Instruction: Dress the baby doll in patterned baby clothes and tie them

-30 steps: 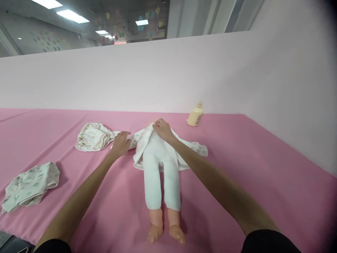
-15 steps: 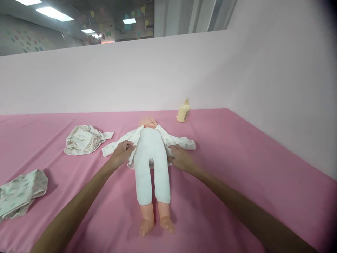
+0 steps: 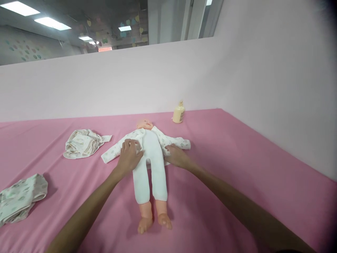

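A baby doll (image 3: 151,175) with a white cloth body lies on its back, feet toward me. Its arms are inside the sleeves of a white patterned baby shirt (image 3: 119,147), which lies unfastened at the front. My left hand (image 3: 129,156) is closed on the shirt's left front panel, drawn partly over the doll's belly. On the other side, my right hand (image 3: 177,155) has its fingers pinched on the right front panel, beside the doll's waist. The exact fold of cloth between the fingers is partly hidden in both hands.
The doll lies on a pink sheet (image 3: 210,196). A crumpled patterned cloth (image 3: 83,144) is at left, and a folded leaf-print cloth (image 3: 23,196) lies nearer me. A cream pump bottle (image 3: 179,113) stands near the pale back wall (image 3: 118,84). Another wall rises at right.
My left hand has moved right and inward, bringing the left front panel over the doll's belly. My right hand stays at the other panel. The camera view has shifted slightly.
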Tool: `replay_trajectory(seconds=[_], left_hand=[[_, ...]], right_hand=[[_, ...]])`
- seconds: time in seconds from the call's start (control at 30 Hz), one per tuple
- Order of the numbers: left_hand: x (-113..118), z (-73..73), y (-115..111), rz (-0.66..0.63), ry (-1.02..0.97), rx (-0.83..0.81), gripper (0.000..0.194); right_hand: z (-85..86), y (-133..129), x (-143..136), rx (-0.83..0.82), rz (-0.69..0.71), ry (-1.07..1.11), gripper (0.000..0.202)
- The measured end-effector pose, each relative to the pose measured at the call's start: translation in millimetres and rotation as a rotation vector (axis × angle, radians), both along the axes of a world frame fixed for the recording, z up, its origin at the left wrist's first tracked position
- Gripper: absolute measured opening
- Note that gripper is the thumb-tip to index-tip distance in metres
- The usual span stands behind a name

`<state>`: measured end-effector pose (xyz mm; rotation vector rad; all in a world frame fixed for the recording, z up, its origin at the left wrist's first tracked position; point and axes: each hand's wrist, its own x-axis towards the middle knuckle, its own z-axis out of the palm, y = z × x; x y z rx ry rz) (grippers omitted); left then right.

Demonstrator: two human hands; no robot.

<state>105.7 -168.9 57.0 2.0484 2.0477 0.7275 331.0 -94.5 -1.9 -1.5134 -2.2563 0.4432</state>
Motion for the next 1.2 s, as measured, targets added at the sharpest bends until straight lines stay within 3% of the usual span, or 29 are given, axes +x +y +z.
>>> replay_trajectory(seconds=[0.1, 0.17, 0.3, 0.4, 0.5, 0.63, 0.73, 0.83, 0.9, 1.07, 1.2], left_hand=[[-2.8, 10.3, -3.2, 0.042, -0.024, -0.087, 0.054], [-2.6, 13.5, -3.1, 0.062, -0.029, -0.138, 0.055], [-0.2, 10.8, -1.0, 0.045, 0.029, -0.114, 0.024], [0.8, 7.4, 0.3, 0.005, 0.056, -0.032, 0.018], [-2.5, 8.0, 2.7, -0.017, -0.062, -0.019, 0.015], [-16.0, 11.3, 9.6, 0.026, -0.296, -0.042, 0.032], [-27.0, 9.1, 18.3, 0.054, -0.321, -0.047, 0.044], [-31.6, 4.7, 32.0, 0.073, -0.291, -0.065, 0.048], [-29.8, 4.5, 43.6, 0.083, -0.266, -0.071, 0.049], [-18.5, 16.8, 65.1, 0.044, -0.109, -0.145, 0.045], [-14.7, 29.0, 57.4, -0.015, -0.011, -0.252, 0.041]], right_hand=[[-9.6, -2.4, 3.1, -0.026, 0.056, -0.127, 0.012], [-6.8, -0.7, 4.3, -0.036, 0.033, -0.101, 0.017], [18.0, 4.6, 2.1, -0.082, -0.093, 0.288, 0.02], [40.2, 0.5, -10.4, -0.074, -0.12, 0.66, 0.027], [51.3, -12.8, -34.8, -0.016, 0.145, 0.801, 0.024], [41.7, -31.9, -65.5, 0.091, 0.582, 0.519, 0.023], [30.2, -39.5, -70.9, 0.191, 0.685, 0.366, 0.023], [31.4, -39.8, -65.1, 0.108, 0.637, 0.379, 0.016], [39.9, -33.6, -61.5, 0.012, 0.532, 0.443, 0.013], [59.7, 7.4, -66.0, 0.012, 0.001, 0.463, 0.019], [59.2, 35.7, -75.1, -0.09, -0.064, 0.346, 0.029]])
